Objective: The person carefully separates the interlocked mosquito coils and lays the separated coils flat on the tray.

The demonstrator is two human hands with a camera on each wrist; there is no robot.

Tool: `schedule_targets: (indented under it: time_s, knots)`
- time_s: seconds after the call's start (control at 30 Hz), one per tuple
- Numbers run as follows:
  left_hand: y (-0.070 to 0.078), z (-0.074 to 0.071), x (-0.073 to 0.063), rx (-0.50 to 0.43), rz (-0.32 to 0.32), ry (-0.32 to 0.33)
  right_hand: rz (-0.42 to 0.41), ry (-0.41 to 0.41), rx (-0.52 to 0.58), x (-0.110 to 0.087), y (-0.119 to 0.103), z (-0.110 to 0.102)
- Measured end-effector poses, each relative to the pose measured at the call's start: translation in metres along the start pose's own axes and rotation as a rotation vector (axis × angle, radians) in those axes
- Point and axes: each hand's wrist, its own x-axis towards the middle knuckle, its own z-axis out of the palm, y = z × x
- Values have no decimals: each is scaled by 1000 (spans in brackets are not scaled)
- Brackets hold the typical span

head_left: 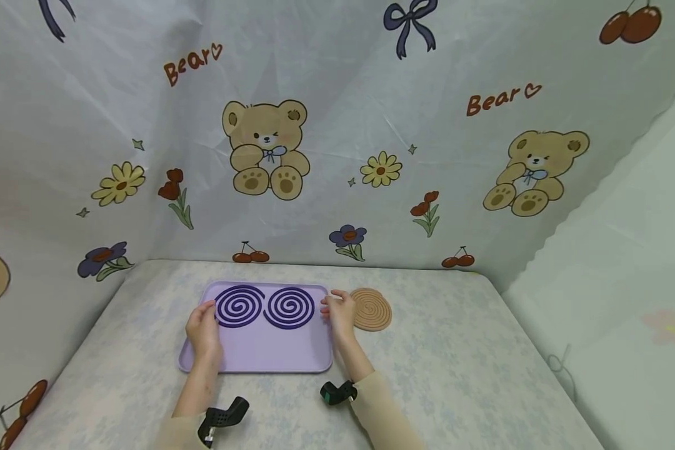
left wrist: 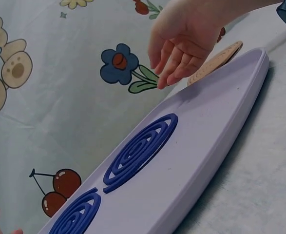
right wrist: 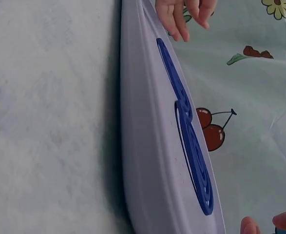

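A light purple tray (head_left: 275,351) lies on the table with two dark blue-purple mosquito coils side by side in its far half. My left hand (head_left: 204,332) is over the tray's left side, fingertips right by the left coil (head_left: 239,307). My right hand (head_left: 342,312) hovers at the tray's right edge, between the right coil (head_left: 290,308) and a tan disc (head_left: 372,309) with spiral grooves, like a mosquito coil. In the left wrist view the right hand's fingers (left wrist: 184,61) hang loosely with nothing in them. The left fingers (right wrist: 176,22) look relaxed too in the right wrist view.
The tray has a raised rim (left wrist: 252,92) and sits on a pale mottled table (head_left: 455,356). Behind the table stands a cloth backdrop (head_left: 337,137) printed with bears, flowers and cherries. Black wrist cameras (head_left: 225,415) are strapped on both forearms.
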Motion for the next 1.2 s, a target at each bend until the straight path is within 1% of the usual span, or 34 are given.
schedule_targets:
  time_s: [0.07,0.1,0.13,0.3,0.4,0.5,0.6,0.7,0.8,0.93,1.03,1.2]
  knots:
    - [1,2,-2,-4,3,-23,-2,0,7,7,6,-6]
    - [1,3,-4,-3,5,-37,13,-6,11,9,6,-10]
    - [2,5,-6,-4,7,-55,37,-8,10,11,3,-14]
    - [2,16,-17,17,25,-143,66,-15,57,18,-5,-33]
    - [-3,22,-20,23,28,-189,63,8,87,23,-1,-42]
    - [-8,28,-25,7,24,-225,50,24,80,24,-1,-54]
    - [-13,37,-31,48,30,-255,48,61,88,26,0,-65]
    - [-19,48,-39,128,48,-314,51,108,108,26,1,-75]
    - [-24,62,-47,186,87,-382,42,134,111,26,1,-82]
    - [-34,82,-55,197,138,-474,40,161,103,26,1,-87]
    - [-42,97,-61,214,148,-555,32,205,75,28,4,-92]
    - [-58,123,-72,256,139,-673,2,279,-5,32,7,-101]
